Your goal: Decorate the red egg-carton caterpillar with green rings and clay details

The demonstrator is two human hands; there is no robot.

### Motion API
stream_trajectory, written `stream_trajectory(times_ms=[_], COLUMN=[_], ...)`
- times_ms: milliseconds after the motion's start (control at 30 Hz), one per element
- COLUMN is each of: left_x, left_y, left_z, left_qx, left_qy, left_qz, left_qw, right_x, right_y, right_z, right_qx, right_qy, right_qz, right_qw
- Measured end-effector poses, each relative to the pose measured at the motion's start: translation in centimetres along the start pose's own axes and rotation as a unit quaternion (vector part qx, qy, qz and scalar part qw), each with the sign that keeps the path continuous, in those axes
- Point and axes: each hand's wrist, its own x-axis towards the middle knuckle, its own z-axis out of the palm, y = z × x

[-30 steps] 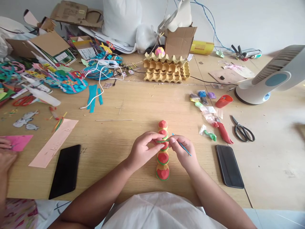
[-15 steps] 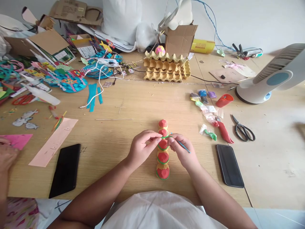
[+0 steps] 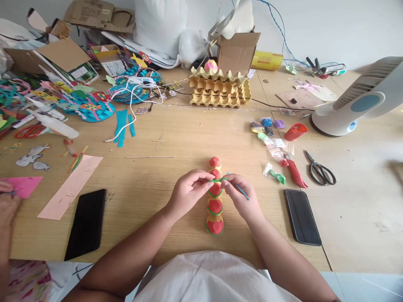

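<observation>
A row of egg-carton cups (image 3: 215,206) with red tops stands upright on the table in front of me, several of them ringed with green at the base. Over the upper cups, my left hand (image 3: 192,189) pinches one end of a thin green clay strip (image 3: 217,180). The strip's other end is between the fingertips of my right hand (image 3: 241,193). A thin blue stick (image 3: 242,191) also rests in my right hand, slanting across the fingers. Parts of the cups behind the fingers are hidden.
Right of the cups are a phone (image 3: 302,217), black scissors (image 3: 320,168), a red-handled tool (image 3: 296,172) and bagged clay (image 3: 277,178). A black tablet (image 3: 85,224) and pink paper strip (image 3: 71,188) lie left. Another person's hand (image 3: 8,205) holds pink paper at far left.
The green strip between my hands shows longer and sags slightly, with my fingertips a little further apart. At far left, the other person's hand has shifted on the pink paper.
</observation>
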Motion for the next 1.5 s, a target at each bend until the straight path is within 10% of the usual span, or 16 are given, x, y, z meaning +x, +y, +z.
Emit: stream_trajectory(times_ms=[1067, 1500], left_x=[1.5, 5.3], left_y=[-0.1, -2.6], left_z=[-0.2, -0.5], left_qx=[-0.087, 0.014], left_qy=[0.02, -0.008], left_qz=[-0.143, -0.114], left_qw=[0.986, 0.993], right_x=[1.6, 5.6], right_y=[-1.2, 0.5], right_z=[-0.4, -2.8], right_qx=[-0.108, -0.329], right_qy=[-0.008, -0.061], right_qz=[-0.016, -0.131], right_qw=[0.994, 0.933])
